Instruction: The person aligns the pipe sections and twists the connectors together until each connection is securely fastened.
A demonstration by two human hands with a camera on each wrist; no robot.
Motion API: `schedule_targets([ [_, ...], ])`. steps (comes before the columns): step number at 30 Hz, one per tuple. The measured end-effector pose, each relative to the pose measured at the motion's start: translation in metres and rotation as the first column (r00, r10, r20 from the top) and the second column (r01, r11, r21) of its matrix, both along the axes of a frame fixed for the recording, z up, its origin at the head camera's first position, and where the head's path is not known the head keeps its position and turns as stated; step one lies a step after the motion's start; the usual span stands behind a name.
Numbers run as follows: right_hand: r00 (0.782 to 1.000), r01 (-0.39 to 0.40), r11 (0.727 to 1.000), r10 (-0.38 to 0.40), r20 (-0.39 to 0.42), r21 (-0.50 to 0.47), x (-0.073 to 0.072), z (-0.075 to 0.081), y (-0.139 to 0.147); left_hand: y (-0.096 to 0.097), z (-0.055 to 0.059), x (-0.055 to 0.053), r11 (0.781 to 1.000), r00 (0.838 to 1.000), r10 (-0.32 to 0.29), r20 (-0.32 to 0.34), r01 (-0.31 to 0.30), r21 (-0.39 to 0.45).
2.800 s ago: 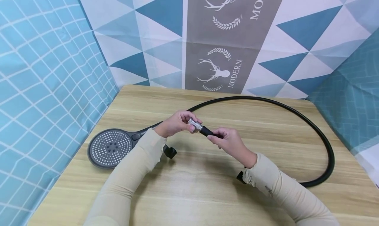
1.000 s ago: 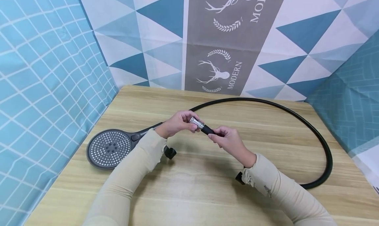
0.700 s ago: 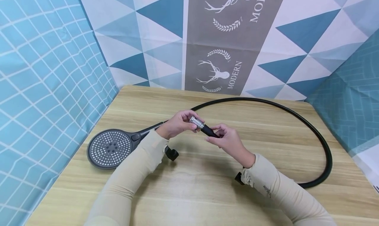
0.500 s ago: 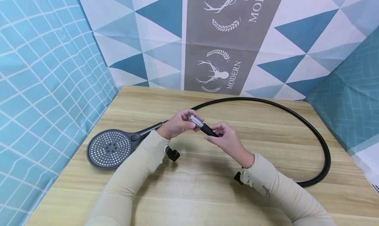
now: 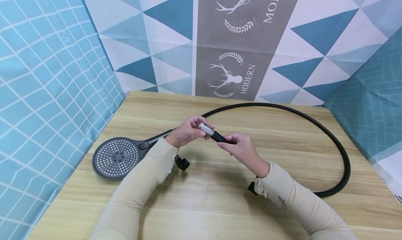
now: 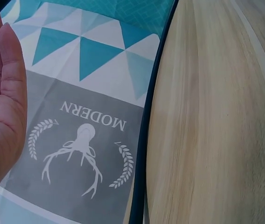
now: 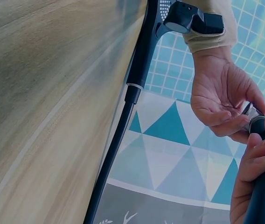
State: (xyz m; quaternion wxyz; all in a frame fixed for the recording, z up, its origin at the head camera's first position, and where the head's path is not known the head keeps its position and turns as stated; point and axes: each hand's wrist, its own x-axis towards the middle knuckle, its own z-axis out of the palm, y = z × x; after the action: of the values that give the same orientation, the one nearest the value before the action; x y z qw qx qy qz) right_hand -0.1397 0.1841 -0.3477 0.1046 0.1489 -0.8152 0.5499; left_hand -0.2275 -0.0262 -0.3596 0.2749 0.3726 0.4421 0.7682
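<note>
My left hand (image 5: 188, 131) pinches the silver metal connector (image 5: 206, 129) at one end of a black shower hose (image 5: 301, 111), holding it above the middle of the table. Just behind the connector, my right hand (image 5: 243, 147) grips the hose's black end sleeve (image 5: 218, 136) between thumb and fingers. The right wrist view shows both hands close together around this joint, the left fingers (image 7: 221, 123) at the metal collar. At the left lies a dark grey shower head (image 5: 117, 158), spray face up, its handle partly hidden by my left forearm; the hose's other end joins that handle.
A wooden table (image 5: 201, 205) carries everything. The hose loops along its back and right side, then passes under my right sleeve. Patterned cloth walls (image 5: 169, 41) stand behind and at both sides. A small black wrist camera (image 5: 182, 162) sits below the left cuff.
The right fingers have loosened slightly on the sleeve and closed on it again. The connector has shifted a little to the left; the shower head stays put.
</note>
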Motion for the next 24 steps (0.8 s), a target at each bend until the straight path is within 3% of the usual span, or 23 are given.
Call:
schedule_targets([
  [5,0.999,0.001,1.000,-0.002,0.036,0.002,-0.001,-0.001,0.000,0.000,-0.002,-0.002,1.000,1.000,-0.002,-0.030,0.003,0.012],
  [8,1.000,-0.018,1.000,0.018,0.011,0.014,0.000,-0.002,0.001,0.001,-0.002,-0.002,1.000,1.000,0.011,-0.023,-0.011,0.005],
  [11,0.994,-0.057,0.996,0.063,-0.087,0.074,0.001,-0.002,0.001,0.001,-0.002,-0.002,1.000,1.000,0.019,-0.011,-0.019,-0.003],
  [16,0.964,-0.090,0.986,0.121,-0.237,0.138,0.004,-0.003,-0.001,0.000,0.001,0.000,1.000,1.000,0.003,-0.004,-0.003,0.002],
  [19,0.968,-0.084,0.987,0.113,-0.225,0.138,0.005,-0.001,-0.001,-0.001,0.004,0.001,0.999,1.000,0.029,-0.007,-0.029,-0.038],
  [24,0.990,-0.071,0.991,0.084,-0.112,0.117,0.004,0.002,0.000,-0.002,0.011,0.005,0.976,0.990,0.132,-0.039,-0.137,-0.166],
])
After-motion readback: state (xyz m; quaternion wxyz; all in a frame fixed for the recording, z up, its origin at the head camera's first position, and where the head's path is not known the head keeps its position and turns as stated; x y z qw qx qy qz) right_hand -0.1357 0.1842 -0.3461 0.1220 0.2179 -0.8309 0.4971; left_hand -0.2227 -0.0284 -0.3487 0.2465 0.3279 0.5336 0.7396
